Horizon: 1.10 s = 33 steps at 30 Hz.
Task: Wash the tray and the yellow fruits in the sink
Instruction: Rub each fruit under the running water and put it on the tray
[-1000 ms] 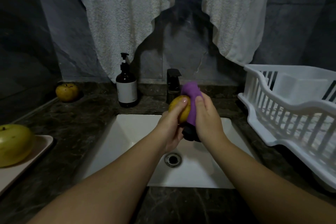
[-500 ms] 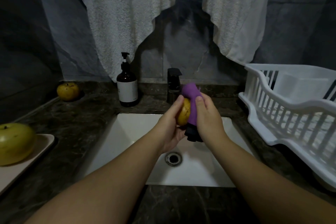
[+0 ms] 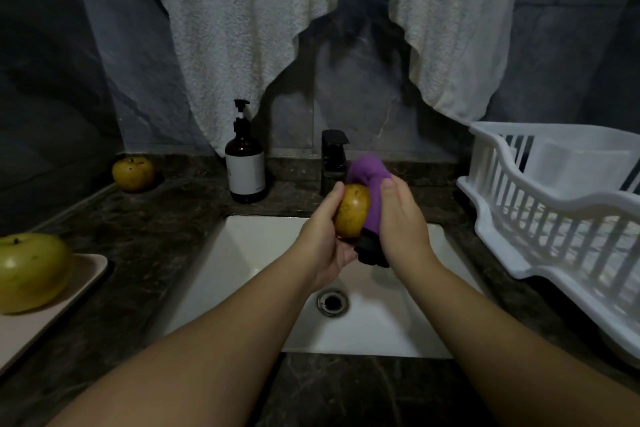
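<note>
Over sink (image 3: pixel 242 253), hands cupping fruit (image 3: pixel 351 215)

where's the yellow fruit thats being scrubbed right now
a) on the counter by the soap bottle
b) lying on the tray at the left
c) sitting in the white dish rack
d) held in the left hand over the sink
d: the left hand grips the yellow fruit above the sink, while the right hand presses a purple cloth against it.
</note>
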Available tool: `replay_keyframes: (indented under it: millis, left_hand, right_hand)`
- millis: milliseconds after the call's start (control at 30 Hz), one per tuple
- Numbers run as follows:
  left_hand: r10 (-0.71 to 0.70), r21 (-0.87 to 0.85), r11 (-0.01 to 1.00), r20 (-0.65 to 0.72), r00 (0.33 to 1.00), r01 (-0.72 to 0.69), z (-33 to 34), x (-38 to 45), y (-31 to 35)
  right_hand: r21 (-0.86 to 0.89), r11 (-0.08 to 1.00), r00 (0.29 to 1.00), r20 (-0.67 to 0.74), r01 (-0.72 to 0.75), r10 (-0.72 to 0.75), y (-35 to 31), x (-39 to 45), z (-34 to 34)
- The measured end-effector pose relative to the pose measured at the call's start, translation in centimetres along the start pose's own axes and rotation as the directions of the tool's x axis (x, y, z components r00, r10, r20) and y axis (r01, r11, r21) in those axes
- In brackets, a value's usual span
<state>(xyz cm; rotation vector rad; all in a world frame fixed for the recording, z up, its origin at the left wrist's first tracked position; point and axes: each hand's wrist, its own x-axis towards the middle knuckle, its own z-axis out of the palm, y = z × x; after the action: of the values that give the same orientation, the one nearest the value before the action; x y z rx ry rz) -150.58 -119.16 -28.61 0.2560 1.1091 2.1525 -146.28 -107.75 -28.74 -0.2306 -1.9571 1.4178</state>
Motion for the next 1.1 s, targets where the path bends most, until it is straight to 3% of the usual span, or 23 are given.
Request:
replay_keyframes:
  millis: [67,167,200,300,333,467,500,600,767,900,1033,1100]
  left_hand:
    - [-0.062,0.025,0.998,-0.026,0.998,0.063,-0.2,0.0,0.0]
    - [-0.102,0.078,0.992,0.023,0.995,0.100,-0.3,-0.3,-0.2]
    - [-0.093,0.090,0.992,0.030,0.995,0.090,-0.3,-0.5,-0.1]
    - [-0.035,0.123,0.992,-0.019,0.999,0.037,-0.4,-0.2,0.0]
    - [-0.029,0.115,0.993,-0.033,0.999,0.032,-0.4,-0.2,0.0]
    - [-0.064,-0.020,0.998,0.013,0.998,0.064,-0.3,-0.1,-0.2]
    - [-0.065,-0.036,0.997,0.032,0.997,0.066,-0.2,-0.1,-0.2]
    - [-0.040,0.049,0.998,0.050,0.998,0.038,-0.3,-0.2,-0.3]
    - [0.019,0.015,1.000,0.094,0.995,-0.021,0.1,-0.2,-0.2]
    - [-0.043,0.006,0.999,0.042,0.998,0.042,0.2,-0.2,-0.1]
    - [-0.050,0.000,0.999,0.040,0.998,0.050,0.0,-0.4,0.0]
    - [-0.019,-0.011,1.000,0.025,1.000,0.019,-0.1,-0.2,0.1]
  right_hand:
    - [-0.026,1.000,1.000,0.005,0.002,-0.002,0.1,-0.2,-0.2]
    - [-0.161,0.966,0.980,0.056,0.200,-0.193,0.0,-1.1,0.0]
    - [-0.156,0.969,0.981,0.063,0.194,-0.186,0.1,-1.0,-0.1]
    - [-0.047,0.998,0.999,0.026,-0.032,0.033,0.3,0.0,-0.3]
    - [-0.080,0.996,0.999,0.016,-0.028,0.030,0.4,0.0,-0.4]
    - [-0.230,0.932,0.960,0.071,0.279,-0.270,-0.1,-1.1,0.3]
    - [-0.208,0.944,0.967,0.062,0.254,-0.247,0.0,-0.9,0.3]
    - [-0.060,0.998,1.000,0.015,-0.009,0.010,0.3,0.1,0.0]
    - [-0.120,0.980,0.985,-0.043,0.161,-0.168,-0.2,-0.7,-0.2]
    - [0.005,1.000,0.998,-0.062,-0.031,0.031,0.2,0.2,-0.4]
    - [-0.177,0.976,0.991,-0.003,0.130,-0.133,0.2,-0.7,0.0]
    - [-0.130,0.988,0.996,-0.024,0.081,-0.085,0.2,-0.3,-0.1]
